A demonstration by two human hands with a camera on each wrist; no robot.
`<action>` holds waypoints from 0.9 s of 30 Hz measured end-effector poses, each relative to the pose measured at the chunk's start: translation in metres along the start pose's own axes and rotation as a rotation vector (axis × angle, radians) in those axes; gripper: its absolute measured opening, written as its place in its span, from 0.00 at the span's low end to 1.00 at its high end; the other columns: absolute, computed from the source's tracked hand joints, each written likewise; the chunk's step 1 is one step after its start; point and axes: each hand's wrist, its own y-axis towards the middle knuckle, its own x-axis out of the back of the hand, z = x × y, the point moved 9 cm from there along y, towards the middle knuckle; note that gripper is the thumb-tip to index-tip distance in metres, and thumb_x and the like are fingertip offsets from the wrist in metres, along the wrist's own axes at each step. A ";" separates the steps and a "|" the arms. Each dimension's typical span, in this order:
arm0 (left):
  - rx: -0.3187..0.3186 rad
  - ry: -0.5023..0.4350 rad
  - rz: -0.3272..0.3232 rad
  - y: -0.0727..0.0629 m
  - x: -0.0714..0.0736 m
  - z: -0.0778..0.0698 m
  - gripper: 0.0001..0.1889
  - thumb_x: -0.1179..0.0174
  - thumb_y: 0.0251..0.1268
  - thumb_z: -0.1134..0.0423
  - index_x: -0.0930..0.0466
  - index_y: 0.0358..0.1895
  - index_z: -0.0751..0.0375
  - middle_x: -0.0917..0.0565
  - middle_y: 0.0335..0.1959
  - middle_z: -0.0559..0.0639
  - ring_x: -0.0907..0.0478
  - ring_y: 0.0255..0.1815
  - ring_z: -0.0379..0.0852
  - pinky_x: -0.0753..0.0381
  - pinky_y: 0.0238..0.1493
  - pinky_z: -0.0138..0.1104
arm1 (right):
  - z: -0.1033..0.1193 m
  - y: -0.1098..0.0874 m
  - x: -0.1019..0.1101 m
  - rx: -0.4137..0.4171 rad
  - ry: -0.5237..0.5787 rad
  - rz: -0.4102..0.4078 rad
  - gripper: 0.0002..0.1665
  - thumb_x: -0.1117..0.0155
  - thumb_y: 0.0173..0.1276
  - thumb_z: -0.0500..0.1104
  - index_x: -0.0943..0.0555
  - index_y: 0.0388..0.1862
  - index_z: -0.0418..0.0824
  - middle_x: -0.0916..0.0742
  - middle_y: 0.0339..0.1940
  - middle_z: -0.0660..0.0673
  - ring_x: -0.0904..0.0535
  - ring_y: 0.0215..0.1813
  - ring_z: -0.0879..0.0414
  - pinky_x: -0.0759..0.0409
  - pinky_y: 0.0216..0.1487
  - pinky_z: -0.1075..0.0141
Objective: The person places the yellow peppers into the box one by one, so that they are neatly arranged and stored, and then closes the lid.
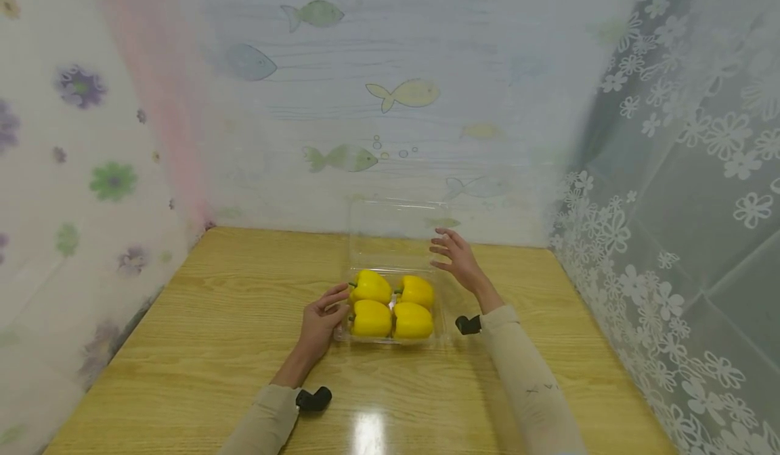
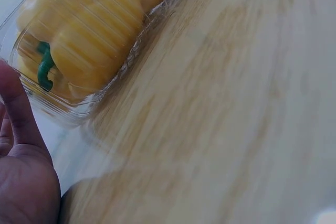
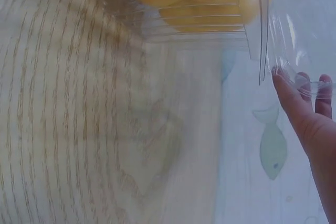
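Note:
Several yellow bell peppers point(image 1: 372, 319) with green stems sit in two rows inside a clear plastic clamshell box point(image 1: 390, 341). Its transparent lid point(image 1: 390, 235) stands raised at the back, hinged to the base. My left hand point(image 1: 318, 323) is at the box's left side, fingers extended to the rim; in the left wrist view the thumb point(image 2: 23, 111) reaches up beside the box corner. At the lid's right edge is my right hand point(image 1: 458, 260), fingers spread and fairly straight. The right wrist view shows its fingertips against the lid's clear rim.
The box rests on a wood-grain table point(image 1: 244, 347) whose far edge meets a curtain with fish drawings point(image 1: 341, 158). Flowered sheets hang at the left and right sides. A black wrist camera point(image 1: 313, 399) is worn on each sleeve.

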 end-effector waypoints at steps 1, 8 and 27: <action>0.000 0.001 0.000 0.000 0.000 0.000 0.21 0.36 0.66 0.76 0.24 0.60 0.83 0.29 0.72 0.64 0.29 0.25 0.35 0.28 0.22 0.23 | -0.001 0.000 0.000 0.001 0.012 0.004 0.26 0.59 0.86 0.50 0.37 0.75 0.40 0.31 0.70 0.31 0.42 0.77 0.28 0.32 0.69 0.36; -0.021 0.009 -0.005 0.001 0.001 0.000 0.21 0.35 0.66 0.75 0.24 0.59 0.84 0.28 0.71 0.66 0.28 0.26 0.34 0.27 0.23 0.22 | -0.002 -0.002 0.001 0.010 0.023 0.003 0.24 0.58 0.85 0.54 0.33 0.71 0.44 0.25 0.61 0.44 0.33 0.73 0.36 0.21 0.64 0.49; -0.021 0.007 -0.016 0.000 0.002 0.002 0.20 0.36 0.66 0.75 0.23 0.59 0.83 0.26 0.70 0.58 0.27 0.29 0.34 0.27 0.22 0.23 | 0.015 -0.019 -0.004 0.036 0.137 0.050 0.15 0.60 0.87 0.45 0.24 0.53 0.44 0.20 0.56 0.49 0.25 0.64 0.53 0.43 0.75 0.33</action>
